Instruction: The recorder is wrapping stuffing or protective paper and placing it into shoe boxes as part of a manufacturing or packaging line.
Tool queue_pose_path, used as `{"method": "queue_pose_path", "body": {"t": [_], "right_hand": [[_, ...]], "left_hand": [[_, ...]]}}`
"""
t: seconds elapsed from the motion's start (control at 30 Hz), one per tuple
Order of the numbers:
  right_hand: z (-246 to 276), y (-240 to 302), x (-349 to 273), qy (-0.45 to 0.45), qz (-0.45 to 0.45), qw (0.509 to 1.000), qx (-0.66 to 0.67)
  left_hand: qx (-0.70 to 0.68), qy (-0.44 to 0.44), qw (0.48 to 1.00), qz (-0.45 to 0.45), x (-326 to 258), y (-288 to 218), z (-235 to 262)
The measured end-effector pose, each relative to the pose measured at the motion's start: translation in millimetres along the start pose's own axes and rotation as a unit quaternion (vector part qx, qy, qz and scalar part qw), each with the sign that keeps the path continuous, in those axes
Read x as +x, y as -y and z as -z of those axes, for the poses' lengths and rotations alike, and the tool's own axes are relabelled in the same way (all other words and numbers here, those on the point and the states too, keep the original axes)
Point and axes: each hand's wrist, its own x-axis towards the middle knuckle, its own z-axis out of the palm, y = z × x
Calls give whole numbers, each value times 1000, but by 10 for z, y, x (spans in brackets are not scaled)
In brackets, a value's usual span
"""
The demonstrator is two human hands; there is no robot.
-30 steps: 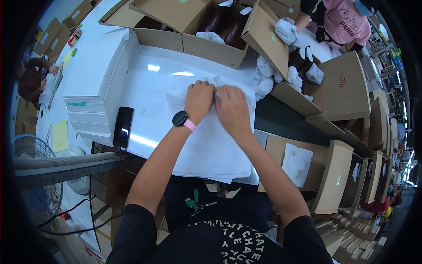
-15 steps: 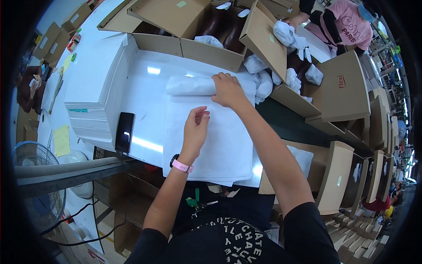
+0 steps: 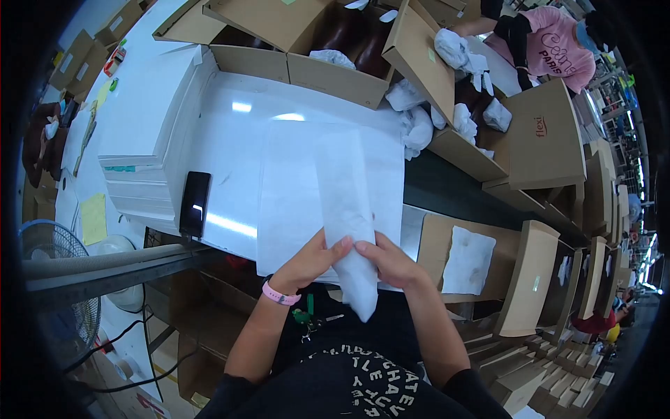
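Between my two hands is a white paper roll (image 3: 347, 195), pointing away from me, with its near end (image 3: 359, 297) tapered and hanging past the table's edge. My left hand (image 3: 312, 262) is closed on the roll's left side. My right hand (image 3: 391, 260) closes on the opposite side, both thumbs lying on top of the paper. What the roll may contain is hidden. Beneath it, flat white paper sheets (image 3: 287, 202) lie on the white table (image 3: 227, 157).
A tall stack of white paper (image 3: 150, 112) and a dark phone (image 3: 195, 204) are at the left. Open cardboard boxes (image 3: 335, 82) with dark boots line the far side. White paper bundles (image 3: 417, 131) lie at the right. A co-worker in pink (image 3: 541, 45) stands far right.
The paper roll has turned from lying crosswise on the sheets to pointing toward me, and has come nearer. My left hand, formerly off it, now grips it along with my right.
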Motion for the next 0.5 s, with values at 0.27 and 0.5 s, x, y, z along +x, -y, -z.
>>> {"method": "queue_pose_path", "body": {"t": [0.27, 0.5], "right_hand": [[-10, -511, -312, 15, 4, 978, -210], [-131, -402, -804, -221, 301, 790, -486]], "left_hand": [[-220, 80, 970, 58, -289, 26, -266], [-338, -20, 930, 145, -340, 47, -284]]}}
